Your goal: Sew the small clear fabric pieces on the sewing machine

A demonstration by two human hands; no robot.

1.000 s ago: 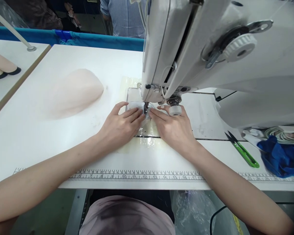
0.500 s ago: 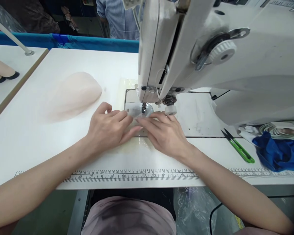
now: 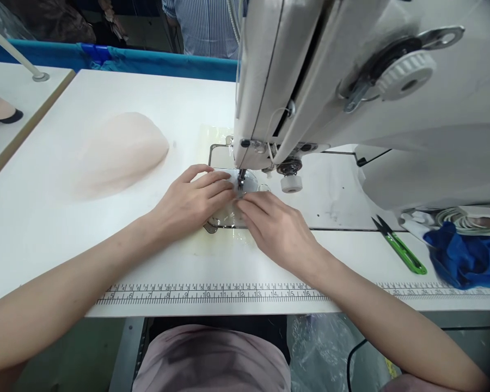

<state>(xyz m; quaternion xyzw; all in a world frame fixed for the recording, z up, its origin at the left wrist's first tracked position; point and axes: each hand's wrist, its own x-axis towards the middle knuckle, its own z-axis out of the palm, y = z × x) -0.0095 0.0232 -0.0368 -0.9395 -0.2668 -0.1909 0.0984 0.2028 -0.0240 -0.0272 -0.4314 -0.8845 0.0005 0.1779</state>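
Note:
At the sewing machine's presser foot [image 3: 242, 178], my left hand [image 3: 196, 198] lies with its fingers stretched out over the metal plate, their tips just left of the foot. My right hand [image 3: 275, 226] is closed in front of the foot, thumb and fingers pressed together. Whatever sits between those fingertips is hidden or too small to make out. The two hands' fingertips nearly meet. A pale pink, thin, cup-shaped piece [image 3: 126, 152] lies on the white table to the left, apart from both hands.
The sewing machine head [image 3: 277, 81] looms close above my right hand. Green thread snips [image 3: 404, 250] and a crumpled blue cloth [image 3: 465, 253] lie on the right. A printed ruler [image 3: 228, 293] runs along the front edge. Beyond the blue cloth barrier [image 3: 159, 62] are other people.
My left hand has gone from curled fingers with the thumb out to fingers laid flat, closer to the foot. My right hand stays almost in place. The view has shifted slightly.

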